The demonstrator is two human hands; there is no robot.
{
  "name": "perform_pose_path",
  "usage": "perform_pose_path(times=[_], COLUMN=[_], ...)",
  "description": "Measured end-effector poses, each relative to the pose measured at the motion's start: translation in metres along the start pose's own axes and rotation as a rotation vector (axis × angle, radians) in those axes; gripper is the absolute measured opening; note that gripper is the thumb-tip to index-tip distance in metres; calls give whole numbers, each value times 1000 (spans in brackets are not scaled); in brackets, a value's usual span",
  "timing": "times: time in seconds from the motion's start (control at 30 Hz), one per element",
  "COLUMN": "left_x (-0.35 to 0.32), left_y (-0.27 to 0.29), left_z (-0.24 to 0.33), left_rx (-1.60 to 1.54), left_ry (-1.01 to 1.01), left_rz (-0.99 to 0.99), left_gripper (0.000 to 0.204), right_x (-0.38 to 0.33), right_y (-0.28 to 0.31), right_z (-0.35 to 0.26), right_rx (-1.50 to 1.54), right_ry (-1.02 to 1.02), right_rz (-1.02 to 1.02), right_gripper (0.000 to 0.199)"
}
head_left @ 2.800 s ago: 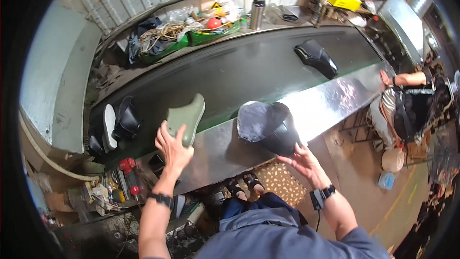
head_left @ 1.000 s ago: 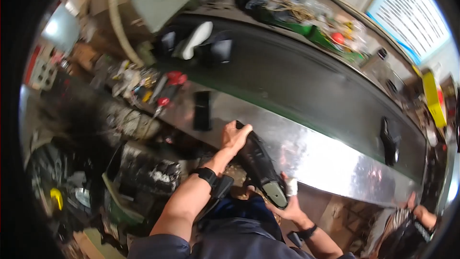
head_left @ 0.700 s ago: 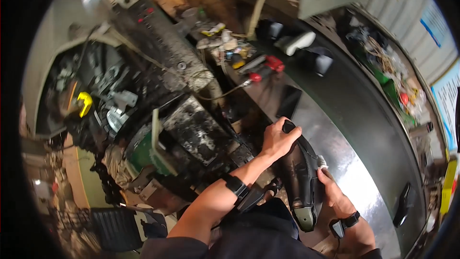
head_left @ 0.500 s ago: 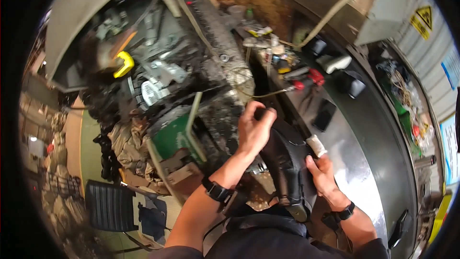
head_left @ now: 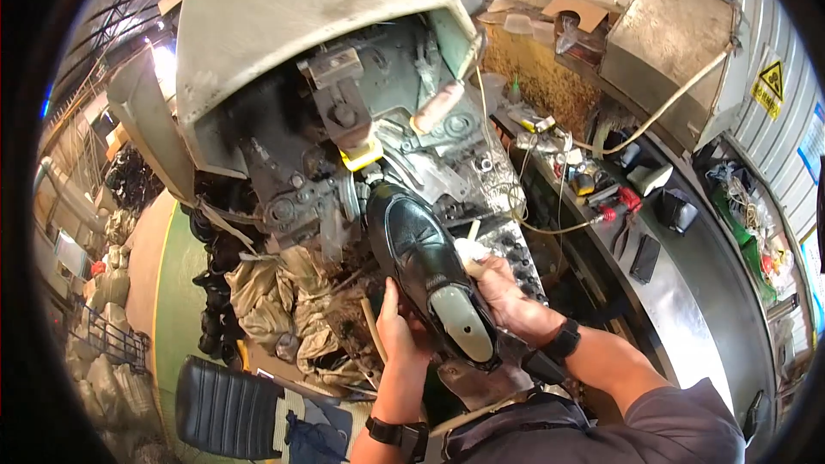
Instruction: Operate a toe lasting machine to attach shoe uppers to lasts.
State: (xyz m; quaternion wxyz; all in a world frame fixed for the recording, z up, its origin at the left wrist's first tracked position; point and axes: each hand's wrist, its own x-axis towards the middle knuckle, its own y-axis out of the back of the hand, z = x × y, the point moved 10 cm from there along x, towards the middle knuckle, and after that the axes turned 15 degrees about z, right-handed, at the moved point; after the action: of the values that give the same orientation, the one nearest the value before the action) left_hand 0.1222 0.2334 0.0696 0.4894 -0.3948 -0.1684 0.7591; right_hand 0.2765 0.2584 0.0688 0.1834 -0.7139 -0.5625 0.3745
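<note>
Between your two hands sits the black shoe (head_left: 421,271), sole up, its toe pushed into the grey machine (head_left: 344,146). Your left hand (head_left: 402,331) is closed around its left side, your right hand (head_left: 507,296) wrapped about its right side near the heel.

Toe of the black shoe (head_left: 411,251) hidden inside the machine (head_left: 344,120), our left hand (head_left: 402,335) partly behind the shoe, worktop (head_left: 687,309) clutter too small for us to identify
</note>
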Motion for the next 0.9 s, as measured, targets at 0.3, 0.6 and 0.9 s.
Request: perform_pose_path(times=[0.3, 0.6, 0.9], left_x=[72, 105, 121], left_y=[0, 7, 36], left_z=[-2, -16, -30], left_rx=[-4, -116, -92], left_ry=[199, 293, 186], left_rz=[61, 71, 198], left_gripper=[41, 40, 39], right_x=[79, 99, 107], right_y=[-6, -4, 19], right_z=[38, 51, 61], right_rx=[-110, -74, -208], right_ry=[-24, -44, -42], right_rz=[123, 174, 213], right_gripper=[23, 22, 30])
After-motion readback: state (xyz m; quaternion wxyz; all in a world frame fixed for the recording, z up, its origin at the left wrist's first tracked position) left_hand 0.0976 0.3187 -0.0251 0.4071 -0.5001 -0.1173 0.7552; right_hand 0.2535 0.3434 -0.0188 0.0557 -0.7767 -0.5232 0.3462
